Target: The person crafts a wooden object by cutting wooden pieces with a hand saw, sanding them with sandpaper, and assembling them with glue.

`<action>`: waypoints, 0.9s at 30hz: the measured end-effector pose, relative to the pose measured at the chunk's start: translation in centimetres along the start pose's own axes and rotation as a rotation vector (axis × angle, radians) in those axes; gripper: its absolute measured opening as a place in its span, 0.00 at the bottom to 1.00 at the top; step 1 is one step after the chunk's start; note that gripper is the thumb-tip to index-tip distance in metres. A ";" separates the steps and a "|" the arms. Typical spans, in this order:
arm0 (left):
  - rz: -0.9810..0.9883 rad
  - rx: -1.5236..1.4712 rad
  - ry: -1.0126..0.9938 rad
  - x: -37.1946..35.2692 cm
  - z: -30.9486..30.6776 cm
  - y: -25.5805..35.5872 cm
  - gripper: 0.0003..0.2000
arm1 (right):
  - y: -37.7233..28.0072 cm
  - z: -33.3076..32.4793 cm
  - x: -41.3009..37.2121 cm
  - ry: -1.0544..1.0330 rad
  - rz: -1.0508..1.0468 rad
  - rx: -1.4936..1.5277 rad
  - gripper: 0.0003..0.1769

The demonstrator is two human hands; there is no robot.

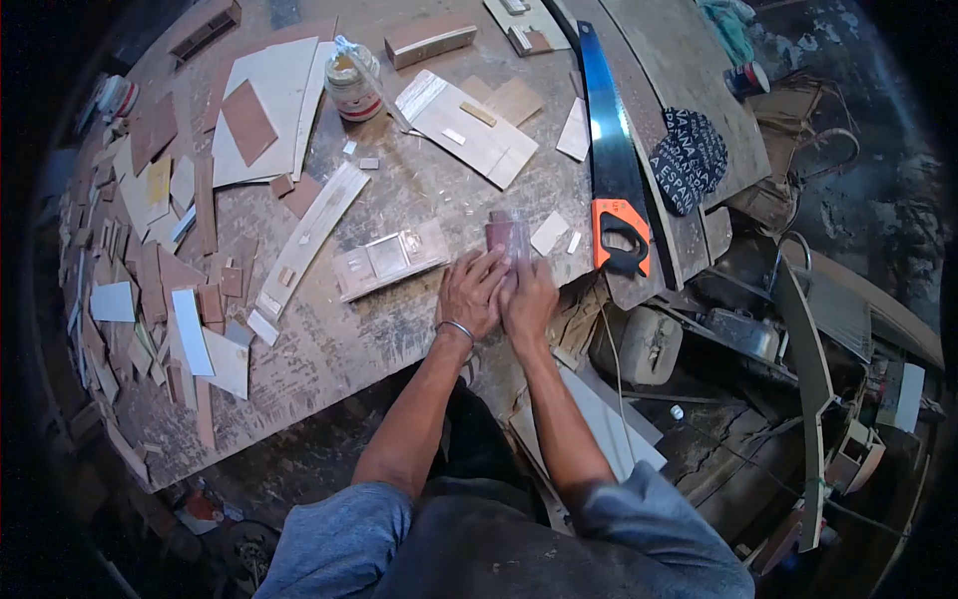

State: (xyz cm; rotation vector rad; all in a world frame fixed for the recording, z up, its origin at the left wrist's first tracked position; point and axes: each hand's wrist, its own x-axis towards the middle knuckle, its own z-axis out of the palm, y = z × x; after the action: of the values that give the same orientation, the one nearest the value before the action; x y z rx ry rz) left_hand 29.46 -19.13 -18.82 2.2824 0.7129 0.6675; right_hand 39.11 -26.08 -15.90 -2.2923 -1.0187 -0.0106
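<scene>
Near the front edge of the workbench [329, 364], both my hands are close together over a small reddish-brown piece [507, 230] with a glossy, see-through-looking right side. I cannot make out its exact kind. My left hand [469, 295], with a metal bangle at the wrist, presses its fingers onto the piece's near left part. From the right, my right hand [529, 299] grips the near end, and its fingertips are partly hidden. Left of my hands lies a small wooden panel assembly [392, 262] with raised frames. A pale square chip [549, 233] lies just right of the piece.
A handsaw [614, 150] with an orange handle lies to the right, beside a dark lettered cloth [689, 160]. An open jar [354, 88] with a brush stands at the back. Wood offcuts [150, 270] crowd the left. Below right is a metal canister [639, 344].
</scene>
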 end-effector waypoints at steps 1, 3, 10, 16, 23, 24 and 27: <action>-0.001 0.001 0.001 0.3 -0.3 0.3 0.21 | 0.3 0.6 1.8 0.008 -0.008 0.007 0.06; -0.008 0.010 -0.004 0.3 -0.6 0.5 0.20 | 0.7 1.7 4.1 0.018 -0.017 0.028 0.05; -0.020 0.036 -0.025 0.1 -0.1 0.3 0.24 | 0.9 1.3 3.1 -0.013 -0.017 0.000 0.07; 0.031 0.021 0.014 0.1 -0.1 0.1 0.20 | 1.1 1.5 2.6 0.000 -0.033 -0.039 0.09; -0.011 -0.050 0.034 0.7 -0.9 1.2 0.18 | 0.7 -4.1 4.3 -0.135 0.550 1.181 0.25; 0.010 -0.080 0.060 0.9 -1.4 1.7 0.17 | -0.5 -6.3 3.6 -0.153 0.572 1.260 0.24; 0.009 -0.139 0.152 1.0 -1.7 2.4 0.16 | -0.1 -8.0 2.3 -0.209 0.610 1.391 0.26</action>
State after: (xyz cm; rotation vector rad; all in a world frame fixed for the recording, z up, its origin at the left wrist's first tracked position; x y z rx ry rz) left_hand 29.87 -19.34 -15.75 2.1258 0.7043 0.8740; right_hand 42.49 -28.82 -8.82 -1.1793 -0.1543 0.8967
